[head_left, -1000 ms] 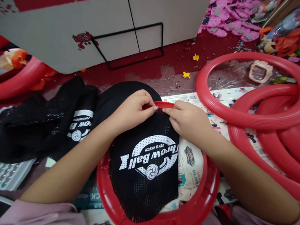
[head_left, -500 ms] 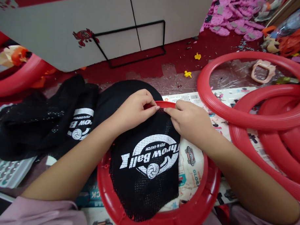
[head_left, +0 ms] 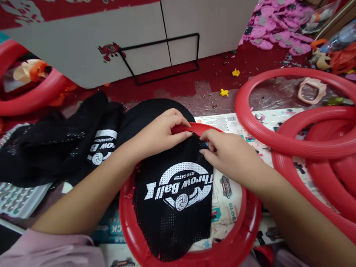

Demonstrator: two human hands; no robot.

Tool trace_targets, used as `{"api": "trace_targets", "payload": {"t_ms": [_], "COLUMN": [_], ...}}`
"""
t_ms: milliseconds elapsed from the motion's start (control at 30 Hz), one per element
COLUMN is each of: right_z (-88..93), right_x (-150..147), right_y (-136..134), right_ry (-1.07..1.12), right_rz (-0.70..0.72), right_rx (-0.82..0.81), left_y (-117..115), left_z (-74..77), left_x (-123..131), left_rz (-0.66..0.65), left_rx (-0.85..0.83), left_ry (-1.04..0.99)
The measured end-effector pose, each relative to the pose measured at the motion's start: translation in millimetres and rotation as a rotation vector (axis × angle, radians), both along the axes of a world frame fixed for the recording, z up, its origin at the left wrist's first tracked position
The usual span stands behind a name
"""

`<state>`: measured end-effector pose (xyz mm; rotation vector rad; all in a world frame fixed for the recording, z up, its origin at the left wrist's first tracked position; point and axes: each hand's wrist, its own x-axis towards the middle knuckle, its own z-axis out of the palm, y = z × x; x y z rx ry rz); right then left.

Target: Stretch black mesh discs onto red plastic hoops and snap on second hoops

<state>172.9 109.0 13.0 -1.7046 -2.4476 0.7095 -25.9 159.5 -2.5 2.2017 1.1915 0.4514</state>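
Observation:
A black mesh cloth [head_left: 174, 227] with a white "Throw Ball" print lies across a red plastic ring [head_left: 220, 261], covering much of its opening. At the ring's far side, my left hand [head_left: 163, 133] presses the top edge of the cloth with thumb and fingers closed over it. My right hand [head_left: 228, 151] is just to its right, fingers curled around the upper right edge of the cloth, with a small gap between forefinger and thumb. Behind my left hand lies a plain black round piece [head_left: 155, 109], partly covered by the hand.
Several red rings [head_left: 294, 149] are stacked at the right. More printed black cloth [head_left: 49, 144] is heaped at the left beside a white tray of silvery round parts [head_left: 18, 200]. A white panel [head_left: 81, 48] with a black wire frame [head_left: 160, 41] stands behind. Pink parts [head_left: 275, 20] are piled far right.
My right hand has shifted right and its fingers have loosened from their pinch at the top edge. My left hand stays on the cloth. More of the ring's far rim shows.

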Motion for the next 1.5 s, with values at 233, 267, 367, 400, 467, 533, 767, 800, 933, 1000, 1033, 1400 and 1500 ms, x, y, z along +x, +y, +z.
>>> {"api": "trace_targets", "payload": {"t_ms": [233,267,367,400,467,533,767,800,933,1000,1033,1400,1500], "right_z": [0.4,-0.1,-0.8,-1.1,-2.2,-4.1,-8.0,-8.0,-7.4,-7.3,-7.4,-12.2,-12.0], "right_x": [0.7,1.0,1.7,1.6,0.9,-0.1,-0.8,-0.9,-1.3,-1.2,-1.1,-0.7,-0.4], "right_y": [-1.7,-1.7,-2.2,-2.6,-3.8,-5.0,-1.1,-0.3,-0.8,-2.2,-2.8,-1.2,-1.4], "right_ry": [0.182,0.241,0.442,0.507,0.64,0.742,0.397,0.327,0.055,-0.024,-0.044,0.002,-0.008], "right_rz": [0.06,0.089,0.168,0.173,0.143,0.084,0.008,0.03,0.086,0.108,0.119,0.144,0.138], "right_rx": [-0.086,-0.06,-0.055,-0.098,-0.227,-0.298,0.112,0.121,0.137,0.175,0.197,0.316,0.325], "left_y": [-0.2,-1.1,-4.4,-5.4,-6.7,-6.4,1.0,1.5,1.9,1.7,1.7,0.6,0.1], "left_z": [13.5,16.3,24.9,27.1,28.9,27.1,12.9,11.5,7.7,6.7,6.4,0.1,-2.6], "left_x": [-9.0,-10.3,-15.4,-16.7,-17.0,-13.8,-1.6,-1.9,-2.3,-1.6,-1.2,3.5,4.2], "left_rz": [-0.039,-0.037,-0.044,-0.05,-0.059,-0.048,-0.051,-0.026,0.075,0.091,0.093,0.15,0.159], "left_rx": [0.061,0.071,0.077,0.069,0.06,0.046,-0.147,-0.134,-0.145,-0.184,-0.201,-0.139,-0.131], "left_ry": [0.238,0.264,0.336,0.359,0.385,0.324,0.038,0.035,0.091,0.097,0.088,0.021,-0.015]}}
